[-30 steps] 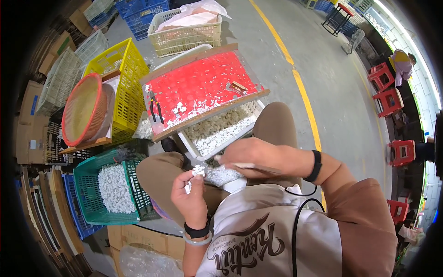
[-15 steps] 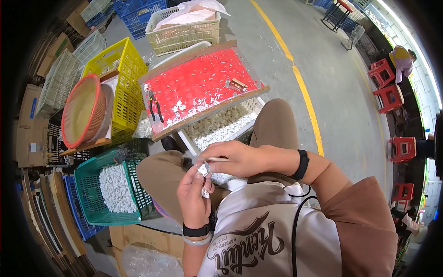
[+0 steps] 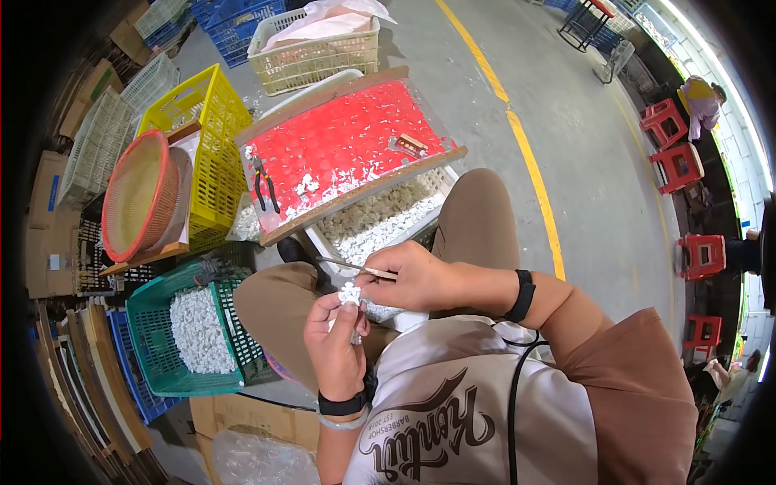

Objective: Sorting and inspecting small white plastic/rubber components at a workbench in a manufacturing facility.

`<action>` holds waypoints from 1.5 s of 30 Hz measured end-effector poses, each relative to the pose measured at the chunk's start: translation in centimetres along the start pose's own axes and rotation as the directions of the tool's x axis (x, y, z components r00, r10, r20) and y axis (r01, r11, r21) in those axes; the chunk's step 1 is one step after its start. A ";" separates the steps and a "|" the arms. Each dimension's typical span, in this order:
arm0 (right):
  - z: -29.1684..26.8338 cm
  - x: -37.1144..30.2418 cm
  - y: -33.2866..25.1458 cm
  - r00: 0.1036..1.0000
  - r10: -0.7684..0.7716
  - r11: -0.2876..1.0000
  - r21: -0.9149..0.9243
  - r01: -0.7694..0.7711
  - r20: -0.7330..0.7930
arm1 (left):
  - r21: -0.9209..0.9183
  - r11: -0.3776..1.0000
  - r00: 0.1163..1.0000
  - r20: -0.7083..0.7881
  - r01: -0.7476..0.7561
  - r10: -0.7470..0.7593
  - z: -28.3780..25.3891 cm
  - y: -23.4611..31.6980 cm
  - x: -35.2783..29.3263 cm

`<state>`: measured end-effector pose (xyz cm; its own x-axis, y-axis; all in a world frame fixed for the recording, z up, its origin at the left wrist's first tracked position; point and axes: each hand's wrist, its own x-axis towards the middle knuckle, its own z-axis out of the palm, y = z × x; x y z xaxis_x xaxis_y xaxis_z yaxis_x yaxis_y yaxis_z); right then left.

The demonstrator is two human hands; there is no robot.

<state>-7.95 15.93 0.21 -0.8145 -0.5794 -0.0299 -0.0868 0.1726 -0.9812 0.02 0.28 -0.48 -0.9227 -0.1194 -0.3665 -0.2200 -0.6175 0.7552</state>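
Observation:
My left hand pinches a small white knobbly piece between thumb and fingers, above my lap. More white bits show lower in the same hand, partly covered by the fingers. My right hand is closed around a slim metal tool whose thin end points left, over the white piece; its exact kind is unclear. Below the hands, a white bin holds many small white pieces. A red-topped board rests over that bin, strewn with white scraps. Dark-handled pliers lie at its left end.
To the left, a green crate holds more white pieces. A yellow crate stands behind it, with an orange-rimmed sieve leaning beside it. A pale crate sits beyond the board. Red stools line the far right, near another person.
The tool's thin end has swung out to the left and lifted off the white piece. My left hand has turned the piece upward slightly. The whole view has shifted a little.

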 end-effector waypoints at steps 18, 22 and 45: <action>-1.1 1.0 -0.3 0.991 -0.114 0.985 -0.136 0.103 -0.073 | 0.011 0.999 0.992 0.123 0.035 -0.036 0.5 0.3 -0.1; -3.4 0.5 0.4 0.993 0.082 0.969 -0.238 -0.060 0.080 | -0.030 0.999 0.997 0.075 0.023 -0.021 0.7 1.1 -0.2; 1.2 1.0 1.4 0.984 -0.180 0.968 -0.181 0.175 -0.009 | 0.139 0.989 0.999 0.012 -0.048 0.046 -0.2 -0.5 0.5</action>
<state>-8.21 14.60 -1.46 -0.7906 -0.5940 0.1489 -0.3306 0.2093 -0.9203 -0.23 0.34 -1.14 -0.9356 -0.1390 -0.3247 -0.2177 -0.4971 0.8400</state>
